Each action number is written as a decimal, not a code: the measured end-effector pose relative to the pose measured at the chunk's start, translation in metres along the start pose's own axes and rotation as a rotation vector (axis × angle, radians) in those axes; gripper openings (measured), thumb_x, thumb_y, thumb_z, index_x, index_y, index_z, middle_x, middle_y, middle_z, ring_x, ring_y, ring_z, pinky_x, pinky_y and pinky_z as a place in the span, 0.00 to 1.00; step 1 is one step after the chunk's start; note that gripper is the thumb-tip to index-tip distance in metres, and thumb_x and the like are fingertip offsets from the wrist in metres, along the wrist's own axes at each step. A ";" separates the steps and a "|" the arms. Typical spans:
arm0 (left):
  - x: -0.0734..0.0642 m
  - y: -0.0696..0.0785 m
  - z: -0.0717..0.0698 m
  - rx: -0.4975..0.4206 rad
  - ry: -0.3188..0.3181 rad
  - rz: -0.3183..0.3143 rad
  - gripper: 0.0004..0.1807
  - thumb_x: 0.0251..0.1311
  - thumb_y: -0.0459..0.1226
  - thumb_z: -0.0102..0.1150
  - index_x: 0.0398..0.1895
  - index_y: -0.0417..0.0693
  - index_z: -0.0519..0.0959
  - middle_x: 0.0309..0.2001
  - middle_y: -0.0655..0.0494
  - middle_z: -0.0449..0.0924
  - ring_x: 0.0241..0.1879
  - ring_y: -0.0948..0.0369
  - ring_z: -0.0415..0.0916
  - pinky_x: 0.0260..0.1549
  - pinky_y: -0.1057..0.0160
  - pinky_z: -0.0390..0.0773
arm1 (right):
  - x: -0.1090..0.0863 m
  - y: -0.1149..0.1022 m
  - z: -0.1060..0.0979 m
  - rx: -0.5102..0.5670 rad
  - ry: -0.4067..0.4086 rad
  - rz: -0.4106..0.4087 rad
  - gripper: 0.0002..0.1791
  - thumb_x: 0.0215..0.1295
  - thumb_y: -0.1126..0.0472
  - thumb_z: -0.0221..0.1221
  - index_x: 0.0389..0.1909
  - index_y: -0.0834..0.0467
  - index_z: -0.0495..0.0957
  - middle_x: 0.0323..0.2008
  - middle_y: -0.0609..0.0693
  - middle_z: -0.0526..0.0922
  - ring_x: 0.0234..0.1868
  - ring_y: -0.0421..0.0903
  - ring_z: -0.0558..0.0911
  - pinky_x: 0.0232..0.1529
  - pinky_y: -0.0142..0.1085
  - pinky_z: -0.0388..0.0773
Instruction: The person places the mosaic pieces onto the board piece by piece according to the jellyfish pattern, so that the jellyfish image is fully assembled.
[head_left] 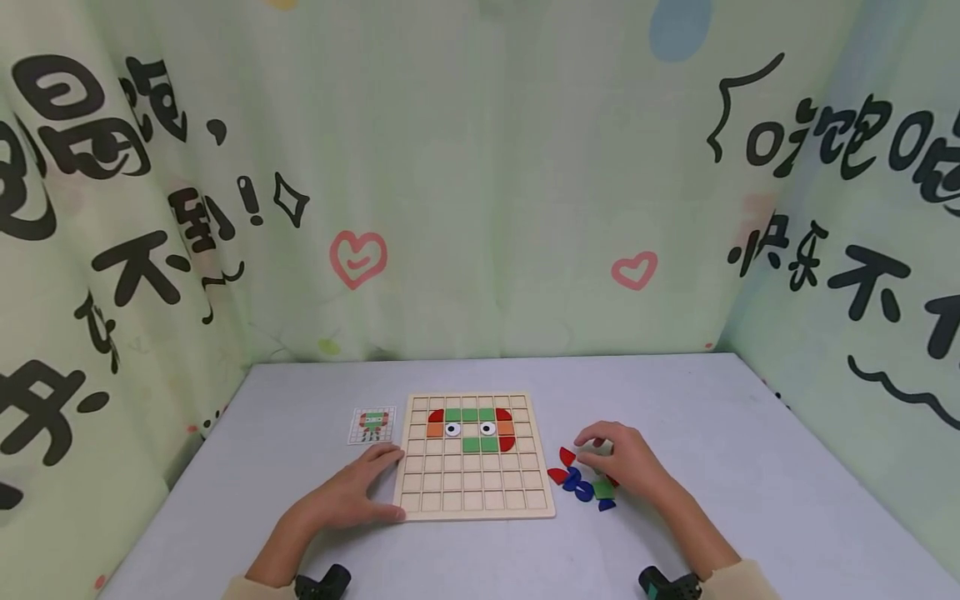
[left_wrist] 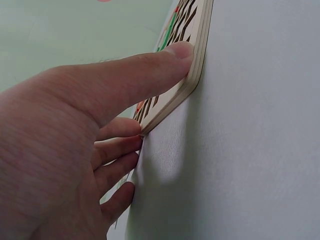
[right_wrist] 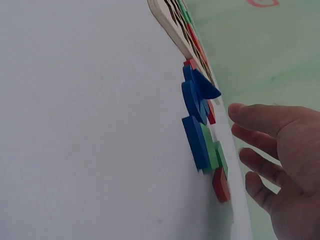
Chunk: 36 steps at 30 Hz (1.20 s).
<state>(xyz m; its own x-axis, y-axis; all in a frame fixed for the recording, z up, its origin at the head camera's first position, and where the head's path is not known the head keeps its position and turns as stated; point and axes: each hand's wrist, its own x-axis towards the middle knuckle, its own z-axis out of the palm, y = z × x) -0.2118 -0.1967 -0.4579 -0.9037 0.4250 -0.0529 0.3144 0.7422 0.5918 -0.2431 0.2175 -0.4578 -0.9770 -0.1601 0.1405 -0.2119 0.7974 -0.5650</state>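
A square wooden grid board (head_left: 474,502) lies on the table, with red, green and orange pieces and two eye pieces in its upper cells. My left hand (head_left: 352,492) is at its left side. In the left wrist view the thumb (left_wrist: 175,55) rests on the board's rim near a corner, and the fingers touch the side edge. My right hand (head_left: 626,458) hovers over loose pieces right of the board, fingers loosely bent. No piece shows between thumb and fingers in the right wrist view. Below it lie blue pieces (right_wrist: 196,142), a green square (head_left: 603,488) and red pieces (head_left: 567,457).
A small pattern card (head_left: 372,425) showing a red and green figure lies left of the board. The white table (head_left: 480,558) ends at a pale green curtain (head_left: 487,183) with hearts and lettering, which also runs along both sides.
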 end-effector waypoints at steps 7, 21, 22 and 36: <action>0.001 0.000 0.000 -0.015 0.000 -0.010 0.49 0.47 0.53 0.72 0.70 0.42 0.63 0.71 0.48 0.59 0.70 0.46 0.59 0.66 0.41 0.63 | -0.010 0.015 -0.010 -0.012 -0.023 -0.025 0.10 0.53 0.62 0.69 0.37 0.50 0.84 0.41 0.46 0.84 0.42 0.44 0.77 0.41 0.36 0.78; 0.003 -0.003 0.003 -0.009 -0.005 -0.011 0.49 0.46 0.54 0.72 0.70 0.43 0.64 0.70 0.48 0.59 0.70 0.46 0.59 0.66 0.41 0.63 | -0.013 0.023 -0.010 -0.004 -0.022 -0.037 0.10 0.54 0.66 0.68 0.36 0.51 0.84 0.35 0.44 0.82 0.38 0.42 0.74 0.33 0.27 0.74; 0.003 -0.002 0.003 -0.011 -0.006 -0.014 0.49 0.46 0.54 0.72 0.70 0.43 0.64 0.71 0.48 0.59 0.70 0.46 0.59 0.66 0.41 0.63 | -0.013 0.023 -0.009 -0.001 -0.016 -0.041 0.10 0.54 0.66 0.68 0.36 0.52 0.84 0.34 0.44 0.82 0.37 0.42 0.74 0.33 0.27 0.74; 0.001 -0.002 0.000 -0.011 0.000 0.017 0.49 0.47 0.54 0.72 0.70 0.42 0.64 0.71 0.47 0.59 0.70 0.46 0.59 0.65 0.41 0.63 | -0.012 0.024 -0.013 -0.034 -0.042 -0.023 0.09 0.55 0.64 0.67 0.36 0.49 0.84 0.38 0.44 0.84 0.40 0.42 0.75 0.42 0.36 0.77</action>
<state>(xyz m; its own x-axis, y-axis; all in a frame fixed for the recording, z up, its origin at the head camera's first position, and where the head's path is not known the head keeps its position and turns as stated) -0.2131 -0.1980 -0.4596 -0.8980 0.4380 -0.0427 0.3268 0.7287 0.6018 -0.2359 0.2457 -0.4625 -0.9722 -0.2019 0.1185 -0.2338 0.8123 -0.5343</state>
